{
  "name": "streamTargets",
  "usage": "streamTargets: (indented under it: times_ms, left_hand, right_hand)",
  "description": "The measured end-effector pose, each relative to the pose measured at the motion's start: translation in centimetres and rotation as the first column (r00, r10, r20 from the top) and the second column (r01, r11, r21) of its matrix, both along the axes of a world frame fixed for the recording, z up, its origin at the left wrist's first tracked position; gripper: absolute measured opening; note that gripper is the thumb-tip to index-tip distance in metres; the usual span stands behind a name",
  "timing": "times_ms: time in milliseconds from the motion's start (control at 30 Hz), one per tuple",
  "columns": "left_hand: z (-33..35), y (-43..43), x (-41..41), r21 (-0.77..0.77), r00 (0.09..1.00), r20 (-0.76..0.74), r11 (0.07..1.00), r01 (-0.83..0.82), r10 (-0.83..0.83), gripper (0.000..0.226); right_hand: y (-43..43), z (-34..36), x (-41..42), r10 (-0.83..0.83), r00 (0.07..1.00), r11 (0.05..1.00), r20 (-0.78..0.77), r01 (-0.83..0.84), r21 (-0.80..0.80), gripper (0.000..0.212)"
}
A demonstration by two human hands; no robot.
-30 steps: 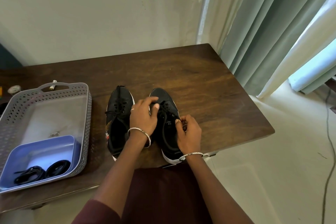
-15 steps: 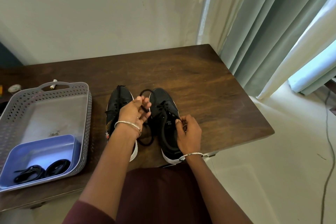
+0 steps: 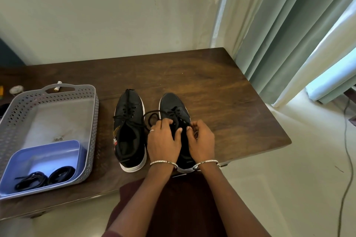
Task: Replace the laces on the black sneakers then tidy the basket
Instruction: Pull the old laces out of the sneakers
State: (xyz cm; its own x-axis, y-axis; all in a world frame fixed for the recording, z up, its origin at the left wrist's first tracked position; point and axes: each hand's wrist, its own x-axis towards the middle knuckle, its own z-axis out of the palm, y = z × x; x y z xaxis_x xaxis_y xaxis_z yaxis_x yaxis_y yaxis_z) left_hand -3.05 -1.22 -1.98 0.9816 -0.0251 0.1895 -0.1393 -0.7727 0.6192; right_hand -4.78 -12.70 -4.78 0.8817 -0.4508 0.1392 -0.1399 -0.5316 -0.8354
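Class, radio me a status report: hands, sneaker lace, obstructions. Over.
Left hand and right hand pinch the lace on the right sneaker. Loop slack beside left sneaker. Nothing blocking.

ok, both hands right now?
Left hand: gripping the lace.
Right hand: pinching the same lace.

Black sneakers (image 3: pixel 131 131); grey perforated basket (image 3: pixel 92 121); blue tray (image 3: pixel 79 152).

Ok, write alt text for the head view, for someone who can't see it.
A person's left hand and right hand grip the black lace on the right sneaker of a black pair on a wooden table. The left sneaker stands beside it; left of that, a grey basket holds a blue tray with coiled laces.
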Motion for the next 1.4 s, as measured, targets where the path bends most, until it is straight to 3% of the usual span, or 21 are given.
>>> streamTargets:
  times_ms: [167,333,500,567,633,667,733,767,833,900,967,1000,1033,1100,1167,1233,1300,1333,1367,1400]
  left_hand:
    - [-0.5,0.2,0.5,-0.126,0.996,0.018,0.989,-0.082,0.085,0.014]
    - [-1.1,0.4,0.3,-0.237,0.982,-0.034,0.953,-0.189,0.186,0.016]
    - [-1.6,0.8,0.3,-0.295,0.97,-0.091,0.924,-0.244,0.227,0.018]
    - [-1.7,0.9,0.2,-0.31,0.967,-0.092,0.916,-0.254,0.237,0.018]
    - [-1.8,0.8,0.1,-0.333,0.967,-0.074,0.908,-0.253,0.243,0.018]
    - [-1.8,0.8,0.1,-0.348,0.967,-0.064,0.903,-0.253,0.246,0.017]
    - [-1.9,0.7,0.0,-0.369,0.967,-0.049,0.895,-0.251,0.251,0.016]
    - [-2.0,0.7,0.0,-0.374,0.967,-0.045,0.893,-0.25,0.252,0.016]
    - [-2.1,0.6,0.0,-0.373,0.965,-0.041,0.893,-0.254,0.258,0.016]
    - [-2.3,0.6,0.0,-0.354,0.965,-0.026,0.9,-0.254,0.262,0.017]
    - [-2.5,0.6,0.0,-0.343,0.965,-0.004,0.906,-0.248,0.263,0.016]
    - [-2.6,0.6,0.0,-0.338,0.965,0.004,0.909,-0.245,0.262,0.016]
    - [-2.6,0.5,0.1,-0.331,0.965,0.01,0.911,-0.245,0.263,0.016]
    - [-2.8,0.5,0.2,-0.323,0.963,0.017,0.913,-0.248,0.267,0.015]
    - [-3.0,0.6,0.2,-0.321,0.965,0.022,0.916,-0.24,0.261,0.016]
    - [-3.0,0.6,0.2,-0.318,0.967,0.028,0.92,-0.23,0.252,0.017]
    - [-3.1,0.6,0.2,-0.317,0.966,0.031,0.919,-0.232,0.255,0.017]
    - [-3.1,0.6,0.3,-0.321,0.966,0.032,0.918,-0.233,0.257,0.016]
    - [-3.2,0.6,0.3,-0.326,0.966,0.034,0.916,-0.232,0.257,0.016]
    - [-3.2,0.6,0.3,-0.332,0.966,0.035,0.915,-0.231,0.257,0.015]
  right_hand:
    - [-0.5,2.0,1.4,0.133,0.991,0.959,0.022,-0.123,-0.256,0.022]
    - [-0.1,3.0,4.2,0.304,0.949,0.781,-0.079,-0.296,-0.55,0.021]
    - [0.2,1.9,5.0,0.323,0.946,0.651,0.002,-0.22,-0.726,0.01]
    - [0.3,1.8,4.9,0.282,0.959,0.807,0.044,-0.212,-0.551,0.007]
    - [0.5,1.7,4.8,0.054,0.997,0.99,0.056,-0.047,-0.131,0.009]
    - [0.3,1.4,5.0,-0.075,0.997,0.991,0.013,0.073,0.113,0.012]
    - [-0.6,0.8,5.2,-0.137,0.98,0.815,-0.142,0.193,0.546,0.015]
    - [-1.1,0.7,5.1,-0.085,0.978,0.727,-0.189,0.191,0.66,0.015]
    - [-1.9,1.0,4.7,-0.006,0.977,0.699,-0.215,0.158,0.697,0.008]
    - [-2.1,1.9,4.3,0.002,0.984,0.805,-0.179,0.105,0.584,0.016]
    - [-1.9,3.2,3.9,0.031,0.998,0.971,-0.056,-0.017,0.239,0.027]
    - [-1.6,3.8,3.7,0.109,0.994,0.994,0.013,-0.11,0.002,0.028]
    - [-1.3,4.2,3.7,0.216,0.975,0.952,0.041,-0.201,-0.231,0.027]
    - [-0.5,4.0,3.7,0.362,0.932,0.759,-0.015,-0.304,-0.576,0.024]
    - [0.2,3.1,3.9,0.351,0.935,0.626,-0.052,-0.276,-0.729,0.018]
    - [0.4,2.6,4.2,0.32,0.947,0.593,-0.012,-0.21,-0.777,0.013]
    - [0.3,2.5,4.3,0.316,0.948,0.677,0.033,-0.201,-0.709,0.009]
    - [0.3,2.6,4.2,0.28,0.958,0.799,0.06,-0.198,-0.568,0.008]
    - [0.3,2.6,4.1,0.186,0.978,0.93,0.09,-0.146,-0.338,0.008]
    - [0.2,2.3,4.2,0.033,0.995,0.999,0.096,-0.031,-0.026,0.008]
